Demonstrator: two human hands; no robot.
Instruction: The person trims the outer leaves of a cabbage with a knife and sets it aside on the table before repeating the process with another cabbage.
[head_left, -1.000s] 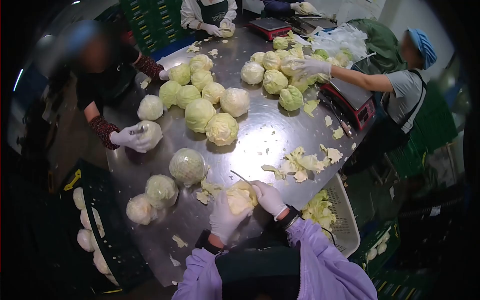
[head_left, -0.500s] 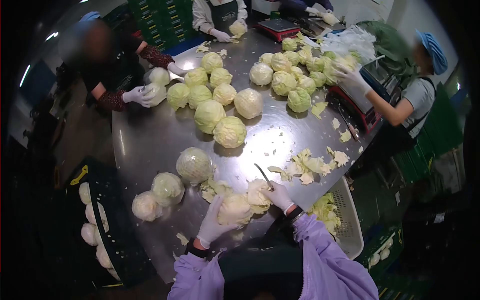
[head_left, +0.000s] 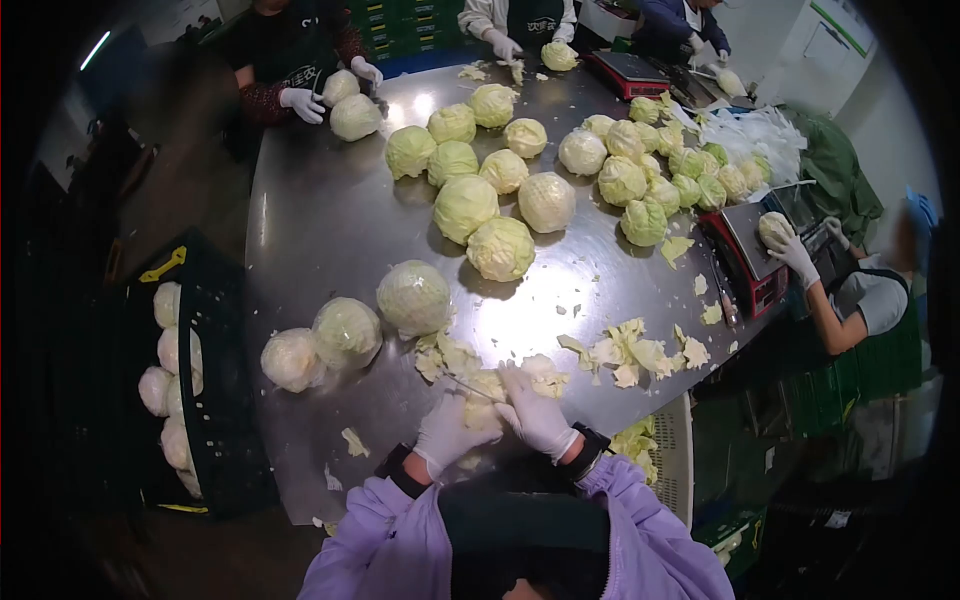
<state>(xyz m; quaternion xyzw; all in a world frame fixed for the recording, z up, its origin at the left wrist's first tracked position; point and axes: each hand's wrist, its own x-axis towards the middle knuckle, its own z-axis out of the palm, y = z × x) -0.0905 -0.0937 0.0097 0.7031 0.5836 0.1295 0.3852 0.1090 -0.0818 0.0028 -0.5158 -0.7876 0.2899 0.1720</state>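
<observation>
Cabbage (head_left: 482, 408), pale, rounded, leafy: left of the white perforated basket (head_left: 676, 450), over the metal tabletop (head_left: 300, 240). We record the left hand (head_left: 455, 430) with its grip part-open, cupped round it; the right hand (head_left: 537, 415) has its grip curled on one knife (head_left: 470, 387). Thin blade slants, tip far-left. Farther left of the basket, we count three rounded, glossy film-wrapped cabbages (head_left: 414, 298).

your right hand (head_left: 538, 420) has let go of the leaves (head_left: 546, 374) and brought the knife (head_left: 468, 387) across your cabbage (head_left: 482, 412). at right, a co-worker's hand (head_left: 797, 262) now holds a white cabbage (head_left: 774, 229) at the scale (head_left: 742, 228); the far cabbage (head_left: 559, 56) has left another worker's hand (head_left: 503, 45) for the table (head_left: 330, 230).
</observation>
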